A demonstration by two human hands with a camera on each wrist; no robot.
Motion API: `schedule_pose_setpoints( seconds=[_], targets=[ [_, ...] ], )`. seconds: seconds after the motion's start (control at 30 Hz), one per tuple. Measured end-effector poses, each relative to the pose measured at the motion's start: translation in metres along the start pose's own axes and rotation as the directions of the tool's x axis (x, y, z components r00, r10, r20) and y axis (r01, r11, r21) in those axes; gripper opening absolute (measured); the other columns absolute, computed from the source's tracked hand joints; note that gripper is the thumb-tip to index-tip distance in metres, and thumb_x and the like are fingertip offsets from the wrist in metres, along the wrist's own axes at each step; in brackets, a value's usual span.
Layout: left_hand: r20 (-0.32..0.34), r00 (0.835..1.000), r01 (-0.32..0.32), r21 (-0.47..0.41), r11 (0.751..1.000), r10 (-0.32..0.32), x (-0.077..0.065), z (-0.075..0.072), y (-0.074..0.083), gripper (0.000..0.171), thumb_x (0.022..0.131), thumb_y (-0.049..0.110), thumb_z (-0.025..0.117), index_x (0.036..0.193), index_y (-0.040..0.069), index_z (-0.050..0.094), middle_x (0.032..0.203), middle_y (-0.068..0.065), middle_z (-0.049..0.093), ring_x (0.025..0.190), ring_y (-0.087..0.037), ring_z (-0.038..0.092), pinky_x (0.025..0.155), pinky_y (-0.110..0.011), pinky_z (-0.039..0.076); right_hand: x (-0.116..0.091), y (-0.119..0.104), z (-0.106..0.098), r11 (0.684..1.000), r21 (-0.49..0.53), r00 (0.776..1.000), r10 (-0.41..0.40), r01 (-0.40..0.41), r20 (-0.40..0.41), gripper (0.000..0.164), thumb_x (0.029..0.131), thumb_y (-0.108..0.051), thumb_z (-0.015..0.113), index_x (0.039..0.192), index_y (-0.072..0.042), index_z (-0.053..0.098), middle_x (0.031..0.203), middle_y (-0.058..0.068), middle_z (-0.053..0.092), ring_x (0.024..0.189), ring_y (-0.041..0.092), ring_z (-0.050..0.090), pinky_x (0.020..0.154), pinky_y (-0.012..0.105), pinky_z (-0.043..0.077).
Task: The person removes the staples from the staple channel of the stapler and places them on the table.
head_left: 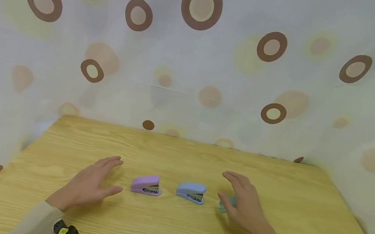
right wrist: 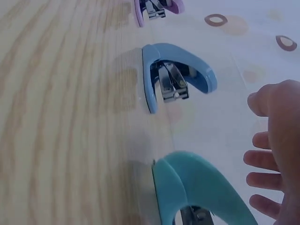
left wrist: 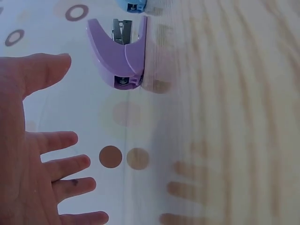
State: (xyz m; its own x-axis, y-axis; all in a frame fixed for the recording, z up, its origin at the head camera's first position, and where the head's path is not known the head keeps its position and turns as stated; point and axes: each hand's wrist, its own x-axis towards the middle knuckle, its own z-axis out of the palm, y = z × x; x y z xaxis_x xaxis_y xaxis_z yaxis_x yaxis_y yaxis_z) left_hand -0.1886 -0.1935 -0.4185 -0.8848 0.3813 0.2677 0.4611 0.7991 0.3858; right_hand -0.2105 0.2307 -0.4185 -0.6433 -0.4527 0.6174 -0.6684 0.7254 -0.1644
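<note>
On wood-grain tabletop (head_left: 152,232), left hand (head_left: 90,183) and right hand (head_left: 247,207), fingers extended, hold nothing: purple stapler (head_left: 145,183) just right of left hand, long axis crosswise; blue stapler (head_left: 190,188) next; teal stapler (right wrist: 197,183) nearest right hand.

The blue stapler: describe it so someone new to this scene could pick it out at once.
On the wooden table, look between the person's left hand and right hand. The blue stapler sits between the purple stapler and the teal stapler, which the right hand partly hides in the head view. Its light-blue body sets it apart.
</note>
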Motion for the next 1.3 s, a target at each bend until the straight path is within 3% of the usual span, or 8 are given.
schedule_pose_setpoints(
  seconds=[0.27,0.57,0.87,1.13,1.3],
  targets=[
    [0.007,1.0,-0.014,-0.026,1.0,0.014,0.002,0.002,-0.002,0.066,0.09,0.043,0.062,0.139,0.003,0.045,0.145,-0.017,0.044,0.13,-0.04,0.044,0.096,-0.059,0.042,0.02,-0.018,0.015,0.998,0.017,0.998,-0.061,0.061,0.018,0.047,0.081,-0.016,0.074,0.123,-0.002,0.06,0.122,0.014,0.059,0.112,0.031,0.055,0.084,0.052,0.046],
    [-0.03,0.998,-0.054,-0.022,0.998,0.053,0.01,0.007,0.002,0.059,0.091,0.039,0.063,0.136,0.003,0.049,0.143,-0.013,0.048,0.129,-0.035,0.047,0.099,-0.055,0.042,0.04,-0.035,0.032,0.995,0.054,0.994,-0.091,0.087,0.063,0.043,0.084,-0.024,0.072,0.122,-0.006,0.061,0.118,0.011,0.061,0.108,0.028,0.057,0.083,0.05,0.047],
    [-0.018,0.999,-0.045,-0.055,0.997,0.044,0.015,0.013,0.008,0.055,0.091,0.039,0.063,0.133,0.005,0.051,0.14,-0.011,0.051,0.129,-0.033,0.047,0.101,-0.053,0.041,0.049,-0.049,0.047,0.994,0.077,0.99,-0.084,0.076,0.115,0.042,0.085,-0.029,0.072,0.12,-0.009,0.063,0.113,0.005,0.063,0.105,0.022,0.058,0.082,0.043,0.048],
    [0.004,0.997,-0.071,-0.048,0.996,0.072,0.024,0.018,0.014,0.047,0.09,0.039,0.064,0.128,0.013,0.058,0.136,-0.007,0.054,0.125,-0.029,0.051,0.098,-0.05,0.045,0.057,-0.06,0.053,0.991,0.075,0.988,-0.119,0.112,0.101,0.034,0.081,-0.028,0.075,0.11,-0.01,0.068,0.1,0.001,0.065,0.095,0.02,0.058,0.078,0.04,0.045],
    [-0.012,0.996,-0.089,-0.069,0.994,0.089,0.03,0.021,0.016,0.047,0.089,0.034,0.067,0.129,0.012,0.057,0.135,-0.007,0.055,0.125,-0.028,0.052,0.099,-0.049,0.045,0.062,-0.065,0.057,0.993,0.058,0.982,-0.107,0.099,0.157,0.034,0.083,-0.031,0.075,0.11,-0.011,0.069,0.103,0.0,0.067,0.097,0.019,0.058,0.077,0.039,0.043]
  ],
)
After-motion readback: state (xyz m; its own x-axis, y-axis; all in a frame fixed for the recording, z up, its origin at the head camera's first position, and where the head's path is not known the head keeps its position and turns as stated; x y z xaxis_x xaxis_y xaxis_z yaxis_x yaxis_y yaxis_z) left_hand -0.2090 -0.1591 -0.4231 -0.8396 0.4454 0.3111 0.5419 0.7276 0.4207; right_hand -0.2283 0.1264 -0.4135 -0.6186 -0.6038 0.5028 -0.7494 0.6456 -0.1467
